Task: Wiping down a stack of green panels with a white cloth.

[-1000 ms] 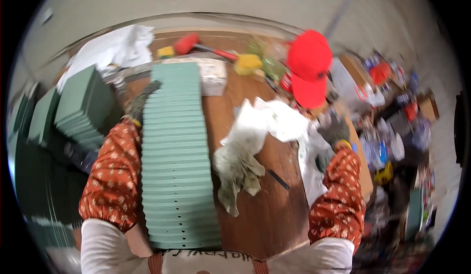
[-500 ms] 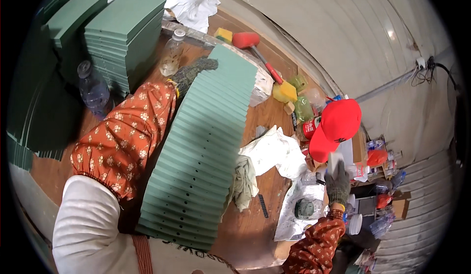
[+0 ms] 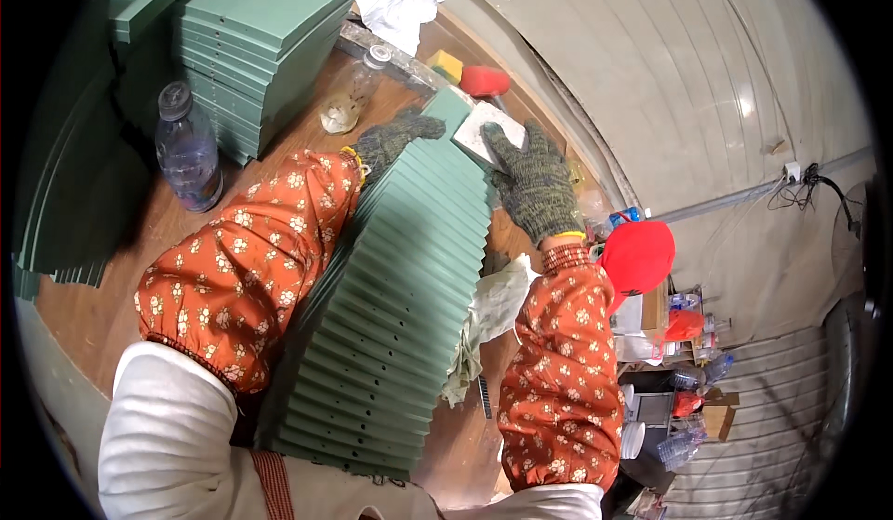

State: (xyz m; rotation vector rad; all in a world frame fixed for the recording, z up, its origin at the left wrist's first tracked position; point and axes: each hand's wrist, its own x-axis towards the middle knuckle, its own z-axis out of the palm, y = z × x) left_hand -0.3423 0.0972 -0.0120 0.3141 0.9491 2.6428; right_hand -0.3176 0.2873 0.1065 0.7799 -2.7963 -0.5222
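A long row of overlapping green panels slants across the wooden table, with small dark holes showing on several of them. At its far end, my right hand, in a dark knitted glove, grips a flat white block and holds it against the farthest panel. My left hand, gloved alike, lies along the far left edge of the row with its fingers stretched out over the panels. Both forearms wear orange flowered sleeves.
Stacked green panels stand at the far left, near a plastic bottle and a clear bottle. Beyond the row are a yellow sponge and a red mallet head. A pale cloth and red cap lie right.
My right hand has swung from beside the red cap to the far end of the panel row, bringing the white block onto it. My left hand stays at the row's far left edge.
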